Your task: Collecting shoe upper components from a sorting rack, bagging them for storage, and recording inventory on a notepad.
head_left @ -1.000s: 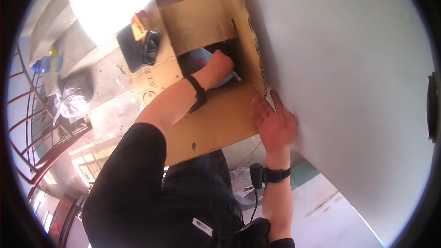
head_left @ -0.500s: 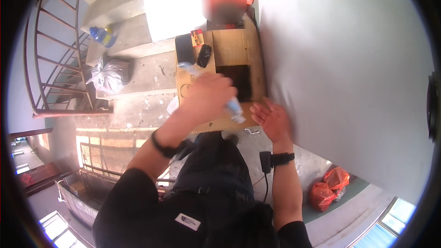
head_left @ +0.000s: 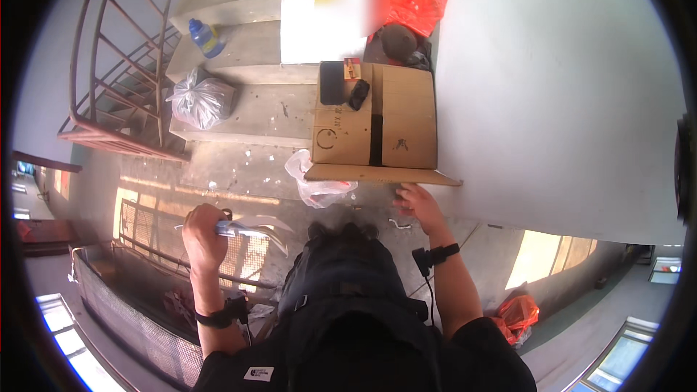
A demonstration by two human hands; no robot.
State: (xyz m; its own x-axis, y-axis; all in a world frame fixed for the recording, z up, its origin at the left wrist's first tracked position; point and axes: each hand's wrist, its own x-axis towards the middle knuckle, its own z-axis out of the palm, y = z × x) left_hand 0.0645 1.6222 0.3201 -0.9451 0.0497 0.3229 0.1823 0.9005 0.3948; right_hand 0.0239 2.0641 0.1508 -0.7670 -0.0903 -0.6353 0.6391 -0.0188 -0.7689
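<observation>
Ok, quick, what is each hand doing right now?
Left hand: closed on a thin clear plastic piece.
Right hand: open, holding nothing, fingers by the cardboard box flap.

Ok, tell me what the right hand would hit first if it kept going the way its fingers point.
Most likely the front flap edge of the cardboard box, just beyond the right hand; depth is hard to judge in this view.

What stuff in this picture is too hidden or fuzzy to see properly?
- Head view: the thing in the left hand is pale and thin; too small and glary to identify.
- The inside of the cardboard box: its flaps cover it.
- The right hand: whether its fingertips touch the box flap is unclear.
- The white knotted bag hides its contents.
</observation>
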